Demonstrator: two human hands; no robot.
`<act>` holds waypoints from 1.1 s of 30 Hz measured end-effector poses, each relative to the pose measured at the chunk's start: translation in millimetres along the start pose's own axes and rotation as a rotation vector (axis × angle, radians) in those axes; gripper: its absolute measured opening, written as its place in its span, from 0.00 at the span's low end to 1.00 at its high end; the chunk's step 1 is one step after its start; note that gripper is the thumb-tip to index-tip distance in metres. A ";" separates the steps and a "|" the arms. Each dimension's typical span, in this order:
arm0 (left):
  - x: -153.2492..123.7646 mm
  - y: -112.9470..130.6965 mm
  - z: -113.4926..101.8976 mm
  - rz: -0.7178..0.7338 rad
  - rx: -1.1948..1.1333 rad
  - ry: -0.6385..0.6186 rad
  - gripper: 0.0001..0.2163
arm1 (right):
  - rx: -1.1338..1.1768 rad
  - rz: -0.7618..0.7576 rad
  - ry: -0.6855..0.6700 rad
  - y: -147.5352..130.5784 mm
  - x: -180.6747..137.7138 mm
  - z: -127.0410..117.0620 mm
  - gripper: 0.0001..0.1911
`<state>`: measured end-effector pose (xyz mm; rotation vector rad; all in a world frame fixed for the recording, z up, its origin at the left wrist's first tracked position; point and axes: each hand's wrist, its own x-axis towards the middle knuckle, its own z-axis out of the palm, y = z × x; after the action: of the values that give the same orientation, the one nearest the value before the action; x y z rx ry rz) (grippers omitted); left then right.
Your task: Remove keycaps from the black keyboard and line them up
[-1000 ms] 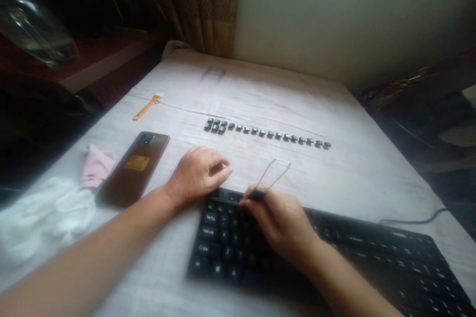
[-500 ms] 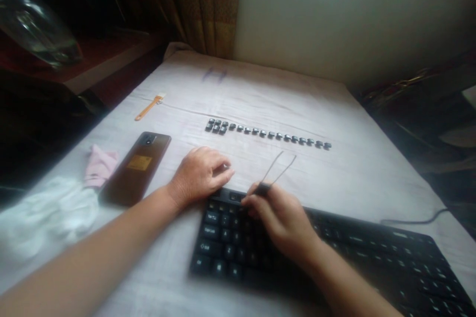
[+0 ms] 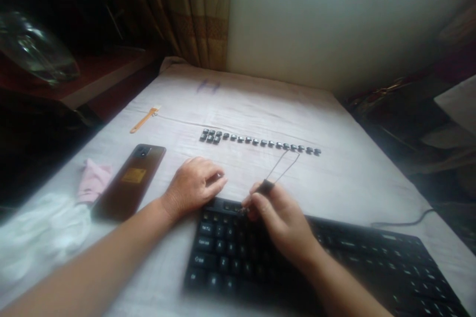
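A black keyboard (image 3: 334,262) lies on the white cloth-covered table (image 3: 353,178) in front of me. My right hand (image 3: 280,220) rests over its upper left keys, fingers pinched round the dark handle of a wire keycap puller (image 3: 277,173) whose loop points up and away. My left hand (image 3: 193,185) sits curled at the keyboard's top left corner, fingertips touching the edge. Beyond the hands, a row of several removed black keycaps (image 3: 256,141) is lined up on the cloth.
A dark phone (image 3: 130,181) lies face down to the left, beside a pink cloth (image 3: 92,181) and white crumpled fabric (image 3: 40,233). An orange-handled small brush (image 3: 143,120) lies farther back. A cable (image 3: 403,222) runs off right. Curtain and wall stand behind.
My right hand has lifted the puller slightly and turned it, its wire loop now tilted more to the right. The view shifted a little; my left hand stayed at the keyboard corner.
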<state>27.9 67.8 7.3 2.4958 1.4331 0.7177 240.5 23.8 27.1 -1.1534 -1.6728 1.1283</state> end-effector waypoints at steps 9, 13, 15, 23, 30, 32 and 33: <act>-1.2 16.5 -6.0 0.131 -0.251 -0.001 0.07 | -0.241 -0.288 0.180 2.0 -0.8 -2.4 0.04; -2.7 28.3 -5.6 0.160 -0.393 -0.120 0.11 | -0.293 -0.372 0.199 1.0 0.1 -2.6 0.06; -3.6 31.6 -4.0 0.149 -0.438 -0.131 0.10 | -0.310 -0.403 0.199 0.1 0.2 -2.4 0.06; -6.7 28.8 3.8 0.038 -0.617 -0.168 0.06 | -0.253 -0.396 0.172 1.6 0.6 0.1 0.07; -5.8 28.2 1.9 -0.087 -0.703 -0.209 0.05 | -0.211 -0.366 0.177 3.5 0.4 1.2 0.06; -5.6 28.1 1.0 -0.146 -0.733 -0.222 0.05 | -0.193 -0.381 0.183 3.5 0.4 1.5 0.08; -5.3 28.1 0.7 -0.175 -0.748 -0.231 0.06 | -0.186 -0.394 0.190 3.7 0.5 1.6 0.08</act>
<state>47.5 48.7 15.6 1.7861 1.0257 0.7270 239.8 24.6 23.2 -0.9514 -1.7815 0.6099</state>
